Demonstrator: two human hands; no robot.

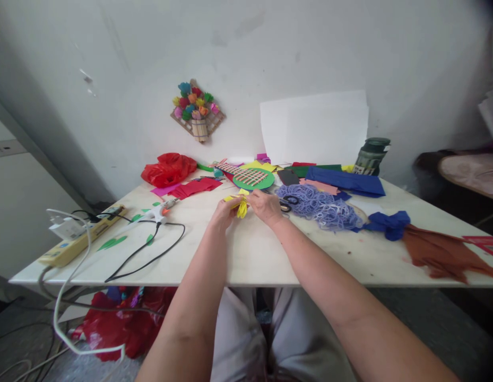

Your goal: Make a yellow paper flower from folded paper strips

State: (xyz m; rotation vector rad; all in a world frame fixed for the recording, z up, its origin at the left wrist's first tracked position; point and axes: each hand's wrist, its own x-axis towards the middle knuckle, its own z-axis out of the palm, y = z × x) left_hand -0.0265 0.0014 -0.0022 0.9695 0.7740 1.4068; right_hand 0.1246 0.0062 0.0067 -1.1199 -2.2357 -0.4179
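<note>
Forearms [193,292] span the lower frame; at its centre my left hand [224,213] grips yellow paper [242,211]; whether my right hand [266,206] does, I cannot tell. Probably light, soft, easily creased: pinch where it bunches.

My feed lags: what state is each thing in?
Left hand: closed.
Yellow looped bunch, material unclear: in left hand.
Right hand: fingers bent, grip unclear.
White plastic glue gun: lying down, corded.
Lavender yarn: loose, tangled.
Black-handled scissors: lying, blades hidden.
Dark green jar: lidded, standing.
Long cream power strip: white charger attached.
</note>
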